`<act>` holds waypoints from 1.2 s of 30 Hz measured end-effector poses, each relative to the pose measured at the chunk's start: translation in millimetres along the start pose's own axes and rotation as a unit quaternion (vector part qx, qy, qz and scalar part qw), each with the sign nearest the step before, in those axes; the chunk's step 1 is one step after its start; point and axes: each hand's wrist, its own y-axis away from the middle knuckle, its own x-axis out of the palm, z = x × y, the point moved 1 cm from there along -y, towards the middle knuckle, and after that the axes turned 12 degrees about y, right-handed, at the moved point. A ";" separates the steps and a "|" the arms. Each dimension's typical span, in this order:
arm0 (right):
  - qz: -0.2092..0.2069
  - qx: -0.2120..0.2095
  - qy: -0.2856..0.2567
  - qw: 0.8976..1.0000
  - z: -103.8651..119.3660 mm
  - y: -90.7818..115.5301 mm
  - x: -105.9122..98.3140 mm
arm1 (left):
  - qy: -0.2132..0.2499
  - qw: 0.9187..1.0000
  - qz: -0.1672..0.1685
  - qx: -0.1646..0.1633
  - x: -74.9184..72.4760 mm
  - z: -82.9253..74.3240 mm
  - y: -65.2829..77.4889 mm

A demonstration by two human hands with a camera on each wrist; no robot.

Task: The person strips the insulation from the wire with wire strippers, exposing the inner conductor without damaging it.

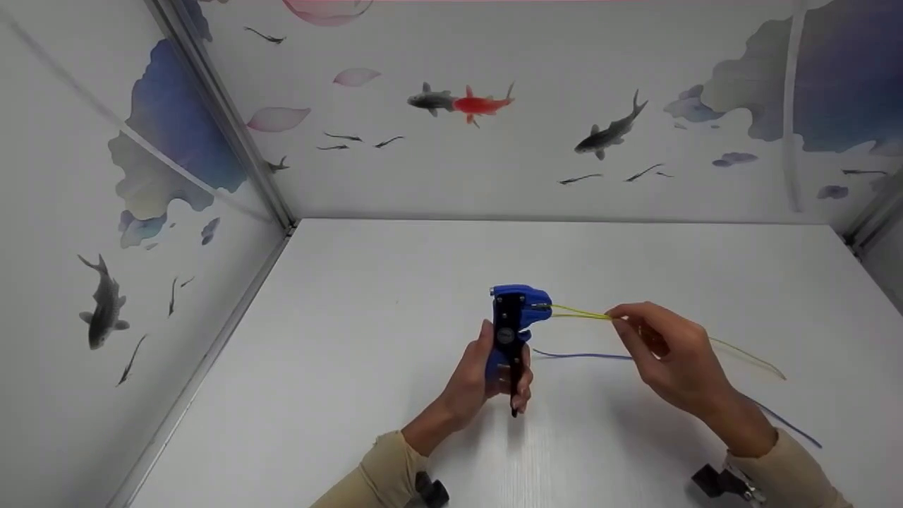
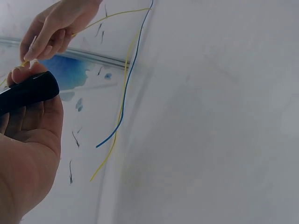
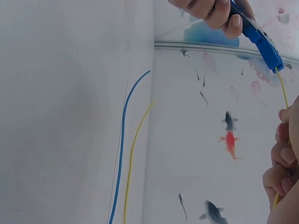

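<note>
My left hand point(image 1: 465, 384) grips a blue-and-black wire stripper point(image 1: 505, 317) by its handles, head up and nose toward the right. A thin yellow wire point(image 3: 282, 86) runs into the stripper's nose. My right hand point(image 1: 677, 356) pinches this wire between thumb and fingertips, a short way right of the tool. Its free end trails out behind the right hand. In the left wrist view, the black handle end point(image 2: 35, 91) crosses the left fingers, and the right hand point(image 2: 58, 25) is just beyond.
A blue wire point(image 1: 585, 356) lies on the white table point(image 1: 395, 282), passing beneath the right hand. Another yellow wire point(image 3: 131, 154) lies close beside it. White panels printed with fish point(image 1: 610, 134) stand along the back and left.
</note>
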 end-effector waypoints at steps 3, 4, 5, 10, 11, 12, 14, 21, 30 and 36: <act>-0.002 -0.006 0.001 1.000 0.9 0.2 0.7 | -0.003 1.000 -0.003 -0.001 -0.1 0.0 0.0; -0.002 -0.006 0.001 1.000 1.5 0.0 0.8 | -0.003 1.000 -0.003 0.000 -0.1 -0.1 0.0; -0.004 -0.008 0.001 1.000 1.8 -0.1 1.1 | -0.003 1.000 -0.004 0.000 -0.2 -0.2 0.0; -0.006 -0.006 0.000 1.000 2.6 -0.1 1.5 | -0.009 1.000 -0.011 0.004 -1.0 -0.2 -0.2; -0.003 -0.003 -0.001 1.000 2.3 0.2 1.4 | -0.010 1.000 -0.012 0.005 -1.2 0.0 -0.1; 0.000 0.001 -0.002 1.000 2.1 0.6 1.2 | -0.012 1.000 -0.013 0.005 -1.4 0.1 -0.1; 0.006 0.008 -0.003 1.000 2.1 1.1 0.7 | -0.013 1.000 -0.015 0.008 -1.6 0.1 -0.1; 0.012 0.015 0.000 1.000 1.8 1.4 0.3 | -0.013 1.000 -0.014 0.012 -1.8 0.1 -0.3; 0.004 -0.007 -0.004 1.000 0.8 -0.6 0.9 | -0.017 1.000 -0.010 0.016 -1.3 0.1 -1.1; 0.012 -0.008 0.009 1.000 1.2 -0.3 -0.3 | -0.013 1.000 -0.005 0.018 -0.7 0.4 -0.5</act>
